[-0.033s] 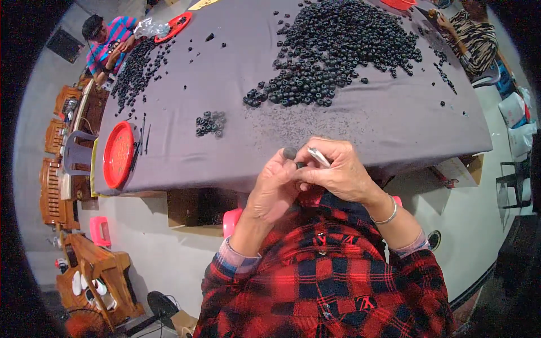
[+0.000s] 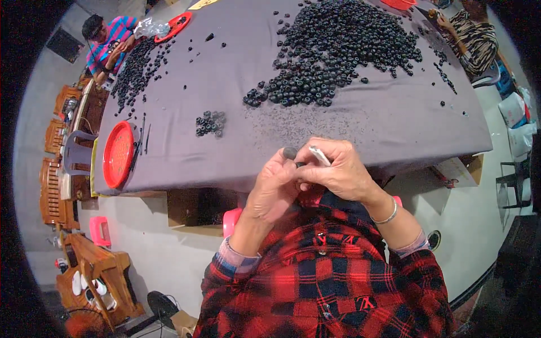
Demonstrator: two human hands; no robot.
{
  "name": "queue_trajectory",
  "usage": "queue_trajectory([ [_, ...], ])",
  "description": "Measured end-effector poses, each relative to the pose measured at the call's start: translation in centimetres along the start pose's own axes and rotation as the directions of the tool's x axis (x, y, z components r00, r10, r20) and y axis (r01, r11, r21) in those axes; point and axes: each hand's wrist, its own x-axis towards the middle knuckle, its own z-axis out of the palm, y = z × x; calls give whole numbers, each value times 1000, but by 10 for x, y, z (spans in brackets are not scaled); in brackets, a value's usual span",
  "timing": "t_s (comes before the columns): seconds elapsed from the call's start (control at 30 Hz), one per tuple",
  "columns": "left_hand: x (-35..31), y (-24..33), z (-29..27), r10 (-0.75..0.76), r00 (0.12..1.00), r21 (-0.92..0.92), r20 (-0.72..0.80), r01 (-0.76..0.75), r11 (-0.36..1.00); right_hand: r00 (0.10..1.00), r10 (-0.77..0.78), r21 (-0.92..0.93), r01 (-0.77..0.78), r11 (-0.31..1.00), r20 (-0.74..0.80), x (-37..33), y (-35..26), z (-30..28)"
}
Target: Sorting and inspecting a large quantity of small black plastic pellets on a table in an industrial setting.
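Observation:
My left hand (image 2: 275,190) pinches a small dark round bead (image 2: 289,152) at its fingertips, just above the table's near edge. My right hand (image 2: 340,173) grips a thin silver tool (image 2: 319,155), and its tip meets the bead. Both hands touch each other in front of my red plaid shirt. A small cluster of dark beads (image 2: 210,123) lies on the grey cloth to the left of my hands. A large heap of the same beads (image 2: 344,48) covers the far middle of the table.
A red plate (image 2: 118,153) rests at the table's (image 2: 394,124) left edge. Another bead pile (image 2: 138,65) lies far left, by a person in a striped shirt (image 2: 107,39). A second person (image 2: 472,35) sits far right. Wooden chairs (image 2: 56,186) and a pink stool (image 2: 100,231) stand on the floor.

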Motion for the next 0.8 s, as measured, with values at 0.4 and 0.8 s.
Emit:
queue_trajectory([
  [0.4, -1, 2, 3, -44, 999, -32, 7, 44, 998, 991, 129, 47, -128, 991, -32, 3, 11, -14],
  [0.8, -4, 7, 6, 90, 991, -191, -99, -108, 976, 929, -364, -550, 340, 763, 69, -1, 14, -7],
])
